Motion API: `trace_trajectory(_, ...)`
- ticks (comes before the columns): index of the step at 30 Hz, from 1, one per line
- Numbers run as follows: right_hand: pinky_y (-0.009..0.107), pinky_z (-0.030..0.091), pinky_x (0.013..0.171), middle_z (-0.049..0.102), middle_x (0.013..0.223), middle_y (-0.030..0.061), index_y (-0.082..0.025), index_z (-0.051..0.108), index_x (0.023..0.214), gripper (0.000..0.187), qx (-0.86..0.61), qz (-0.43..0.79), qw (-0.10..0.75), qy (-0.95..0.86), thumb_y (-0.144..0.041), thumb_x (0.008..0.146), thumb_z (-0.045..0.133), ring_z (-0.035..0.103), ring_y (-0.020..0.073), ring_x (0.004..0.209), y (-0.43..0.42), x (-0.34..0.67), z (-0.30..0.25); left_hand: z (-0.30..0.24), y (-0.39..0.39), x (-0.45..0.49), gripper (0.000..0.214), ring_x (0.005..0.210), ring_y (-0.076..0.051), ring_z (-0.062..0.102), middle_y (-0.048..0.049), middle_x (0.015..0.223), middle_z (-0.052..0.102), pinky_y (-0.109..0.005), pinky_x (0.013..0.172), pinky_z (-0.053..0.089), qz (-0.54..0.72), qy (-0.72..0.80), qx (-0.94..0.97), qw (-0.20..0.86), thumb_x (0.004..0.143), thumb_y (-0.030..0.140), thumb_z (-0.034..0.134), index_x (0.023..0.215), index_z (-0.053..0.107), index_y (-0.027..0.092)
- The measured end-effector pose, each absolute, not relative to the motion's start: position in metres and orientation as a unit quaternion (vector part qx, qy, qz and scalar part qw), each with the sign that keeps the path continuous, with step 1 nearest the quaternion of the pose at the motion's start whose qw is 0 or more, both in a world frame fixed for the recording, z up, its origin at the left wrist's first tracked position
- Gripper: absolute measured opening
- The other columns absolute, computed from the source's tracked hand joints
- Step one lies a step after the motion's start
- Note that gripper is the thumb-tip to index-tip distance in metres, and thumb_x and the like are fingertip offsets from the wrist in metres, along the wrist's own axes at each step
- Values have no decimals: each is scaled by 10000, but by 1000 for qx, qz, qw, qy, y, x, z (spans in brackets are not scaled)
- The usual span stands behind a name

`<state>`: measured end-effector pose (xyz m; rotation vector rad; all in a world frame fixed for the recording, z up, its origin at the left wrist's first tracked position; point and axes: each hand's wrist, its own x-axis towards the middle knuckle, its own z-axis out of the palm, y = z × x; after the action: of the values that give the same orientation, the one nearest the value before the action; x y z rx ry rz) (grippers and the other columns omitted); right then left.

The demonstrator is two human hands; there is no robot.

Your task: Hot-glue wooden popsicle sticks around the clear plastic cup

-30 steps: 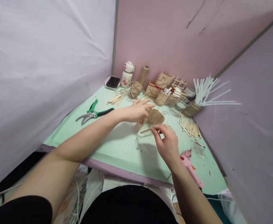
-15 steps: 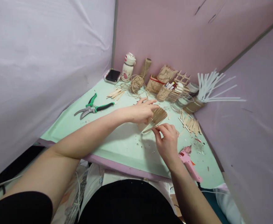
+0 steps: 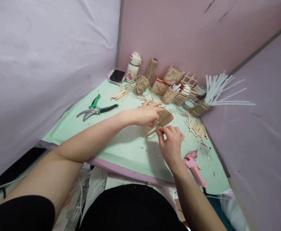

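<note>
Near the middle of the table, a fan-shaped piece of brown wooden craft sticks (image 3: pixel 166 118) is held above the green surface. My left hand (image 3: pixel 148 115) reaches over its left side, index finger bent onto it and other fingers stretched outward; the thumb is mostly hidden. At the near edge of that piece, my right hand (image 3: pixel 171 141) pinches a thin craft stick (image 3: pixel 151 132) between thumb and fingertips. Whether this stick touches the fan cannot be made out. A pink glue gun (image 3: pixel 195 167) lies just right of my right wrist.
Green-handled pruning shears (image 3: pixel 95 109) lie at left. Along the back stand a white bottle (image 3: pixel 132 69), a twine ball (image 3: pixel 142 84), a pen cup (image 3: pixel 169 95) and a glass (image 3: pixel 188 105). White glue sticks (image 3: pixel 218 91) fan out at right, above loose craft sticks (image 3: pixel 197 127).
My right fingertips have shifted slightly up and left along the near edge of the stick piece. My left hand keeps its hold; the camera view has tilted a little.
</note>
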<state>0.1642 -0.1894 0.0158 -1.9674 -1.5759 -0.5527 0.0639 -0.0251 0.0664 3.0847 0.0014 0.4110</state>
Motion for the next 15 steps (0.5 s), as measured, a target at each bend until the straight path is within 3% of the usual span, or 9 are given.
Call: trace_trajectory(15,368,233,762,640,755,38,-208,650,773,217,-734,-261,224,-585,-296,954,568,471,223,831,-187,162,21,64,-24,64,111,1368,-333,381,-73,1372,592,-474,1087,235,138,-1,990,23,751,152,656,706,748,194)
